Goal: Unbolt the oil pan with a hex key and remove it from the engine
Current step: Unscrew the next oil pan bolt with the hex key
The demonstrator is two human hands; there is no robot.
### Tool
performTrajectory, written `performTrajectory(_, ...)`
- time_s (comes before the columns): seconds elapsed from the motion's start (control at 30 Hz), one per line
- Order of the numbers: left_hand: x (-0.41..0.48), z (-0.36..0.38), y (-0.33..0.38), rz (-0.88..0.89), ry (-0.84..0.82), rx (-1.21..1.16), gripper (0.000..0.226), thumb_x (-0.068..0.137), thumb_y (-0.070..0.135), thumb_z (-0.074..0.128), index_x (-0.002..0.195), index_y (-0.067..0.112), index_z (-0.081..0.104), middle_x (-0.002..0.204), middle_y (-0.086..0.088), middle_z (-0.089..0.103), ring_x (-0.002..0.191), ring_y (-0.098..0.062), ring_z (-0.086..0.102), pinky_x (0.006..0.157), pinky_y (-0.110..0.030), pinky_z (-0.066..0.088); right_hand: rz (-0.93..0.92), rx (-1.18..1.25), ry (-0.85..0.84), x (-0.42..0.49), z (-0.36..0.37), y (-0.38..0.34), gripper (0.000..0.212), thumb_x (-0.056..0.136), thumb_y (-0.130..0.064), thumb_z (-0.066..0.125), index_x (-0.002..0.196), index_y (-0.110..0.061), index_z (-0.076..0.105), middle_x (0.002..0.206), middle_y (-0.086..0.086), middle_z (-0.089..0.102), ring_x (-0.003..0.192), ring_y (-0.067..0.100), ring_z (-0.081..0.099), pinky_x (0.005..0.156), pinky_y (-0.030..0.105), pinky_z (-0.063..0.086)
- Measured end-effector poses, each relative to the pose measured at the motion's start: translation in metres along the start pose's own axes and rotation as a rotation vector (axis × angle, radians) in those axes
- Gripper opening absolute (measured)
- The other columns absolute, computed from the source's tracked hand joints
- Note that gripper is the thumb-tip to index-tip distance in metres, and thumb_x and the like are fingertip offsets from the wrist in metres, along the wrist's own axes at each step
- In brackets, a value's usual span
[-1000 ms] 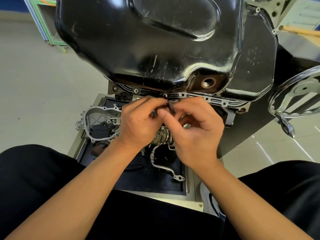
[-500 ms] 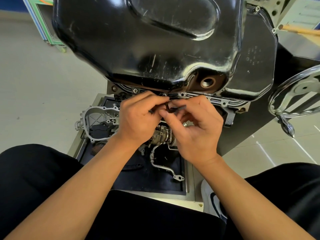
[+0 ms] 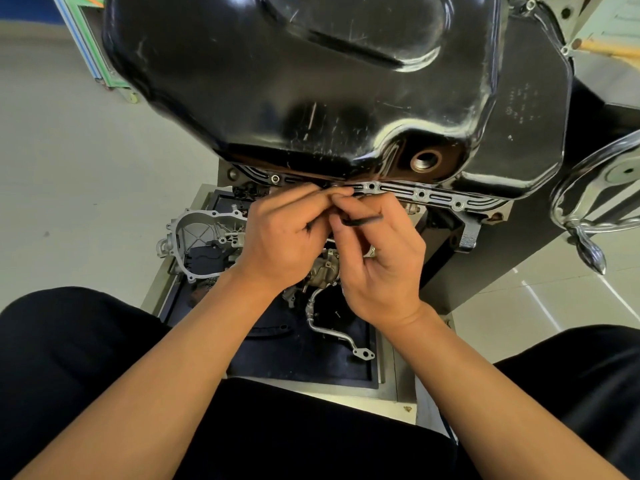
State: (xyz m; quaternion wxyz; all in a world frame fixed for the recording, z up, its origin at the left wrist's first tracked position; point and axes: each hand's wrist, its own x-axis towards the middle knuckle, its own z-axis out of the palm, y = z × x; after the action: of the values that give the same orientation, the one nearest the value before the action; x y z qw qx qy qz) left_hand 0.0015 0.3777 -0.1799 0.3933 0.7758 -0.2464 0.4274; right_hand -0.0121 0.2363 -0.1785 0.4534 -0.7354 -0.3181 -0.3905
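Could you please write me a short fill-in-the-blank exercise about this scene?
The oil pan is painted ____.
The left hand and right hand both pinch the hex key, whose free arm points to the person's ____.
The pan's drain hole holds ____ plug.
The silver cover lies ____ of the curved pipe.
Answers: black; right; no; left.

Grey cover casting (image 3: 199,232) and bent pipe (image 3: 309,315) lie on a black mat (image 3: 294,362)

Black trousers (image 3: 76,368) on both legs, bare forearms (image 3: 166,382), bare left hand (image 3: 280,244) and right hand (image 3: 384,265)
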Motion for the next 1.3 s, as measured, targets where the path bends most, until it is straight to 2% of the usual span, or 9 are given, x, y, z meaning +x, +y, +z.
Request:
performTrajectory(0.17,0.0029,0.0015,0.0012,-0.057,0.075,0.025,0.013,0.078,-0.009,0.067,0.084,-0.001,0.076,0.077,-0.008,0.073,0.070,-0.012,0.066,0.063,-0.021,0.054,0.097,-0.002,0.039,0.0027,-0.0020,0.0019,0.020,0.078,0.006,0.083,0.096,0.005,0.075,0.083,0.008,0.068,0.066,0.014,0.058,0.068,0.021,0.050)
performTrajectory(0.3,0.0050,0.0045,0.0031,-0.055,0.081,0.036,0.016,0.077,-0.009,0.066,0.087,-0.001,0.076,0.080,-0.006,0.073,0.074,-0.001,0.059,0.069,-0.010,0.048,0.049,-0.001,0.043,0.0063,-0.0031,0.0032,0.017,0.078,0.014,0.078,0.094,0.009,0.075,0.084,0.017,0.070,0.074,0.019,0.065,0.076,0.019,0.051)
performTrajectory(0.43,0.0031,0.0021,0.0033,0.002,0.019,-0.009,0.021,0.085,-0.007,0.064,0.102,0.000,0.075,0.096,0.004,0.068,0.081,-0.005,0.064,0.073,-0.018,0.054,-0.010,-0.025,0.001,0.0048,-0.0021,0.0027,0.024,0.083,0.018,0.068,0.106,0.013,0.069,0.088,0.020,0.066,0.087,0.011,0.057,0.086,0.014,0.045)
performTrajectory(0.57,0.0019,0.0028,0.0025,-0.007,0.031,0.008,0.014,0.084,-0.007,0.062,0.079,-0.004,0.074,0.074,-0.006,0.069,0.064,-0.018,0.062,0.055,-0.032,0.051,-0.002,-0.035,-0.001,0.0031,-0.0013,0.0008,0.025,0.083,0.013,0.071,0.108,0.014,0.068,0.091,0.020,0.067,0.091,0.008,0.056,0.088,0.014,0.044)
performTrajectory(0.63,0.0028,0.0038,0.0028,-0.020,0.063,0.026,0.012,0.077,-0.011,0.066,0.074,-0.002,0.073,0.071,-0.007,0.069,0.064,-0.013,0.061,0.055,-0.027,0.050,0.011,-0.050,0.023,0.0036,-0.0017,-0.0003,0.024,0.081,0.004,0.079,0.103,0.010,0.072,0.086,0.016,0.069,0.081,0.011,0.060,0.083,0.013,0.047)
performTrajectory(0.77,0.0030,0.0063,0.0040,-0.059,0.088,0.031,0.017,0.071,-0.012,0.067,0.080,0.000,0.075,0.074,-0.004,0.071,0.070,-0.004,0.059,0.063,-0.012,0.046,-0.002,-0.035,0.028,0.0061,-0.0047,0.0020,0.015,0.078,0.006,0.082,0.092,0.007,0.076,0.083,0.014,0.072,0.074,0.017,0.065,0.074,0.016,0.050)
performTrajectory(0.97,0.0031,0.0003,-0.0003,0.022,-0.039,-0.044,0.026,0.086,-0.004,0.059,0.108,0.001,0.073,0.106,-0.005,0.071,0.094,-0.018,0.071,0.083,-0.030,0.058,-0.080,-0.034,-0.021,0.0052,-0.0018,0.0087,0.025,0.083,0.017,0.068,0.108,0.014,0.069,0.089,0.020,0.068,0.081,0.022,0.064,0.081,0.021,0.051)
performTrajectory(1.13,0.0033,0.0022,-0.0017,-0.052,0.043,-0.011,0.011,0.082,-0.007,0.064,0.076,-0.002,0.072,0.076,0.004,0.064,0.067,-0.007,0.057,0.060,-0.021,0.048,-0.061,-0.048,-0.008,0.0038,0.0009,0.0043,0.029,0.085,0.005,0.073,0.112,0.012,0.067,0.089,0.019,0.067,0.085,0.011,0.058,0.085,0.013,0.046)
performTrajectory(1.3,0.0023,0.0043,0.0010,-0.073,0.062,-0.035,0.013,0.080,0.000,0.060,0.082,-0.003,0.073,0.075,-0.009,0.070,0.067,-0.012,0.062,0.060,-0.026,0.052,-0.064,-0.039,0.021,0.0068,-0.0024,0.0057,0.017,0.078,0.007,0.081,0.093,0.009,0.075,0.085,0.017,0.072,0.075,0.019,0.067,0.074,0.020,0.054)
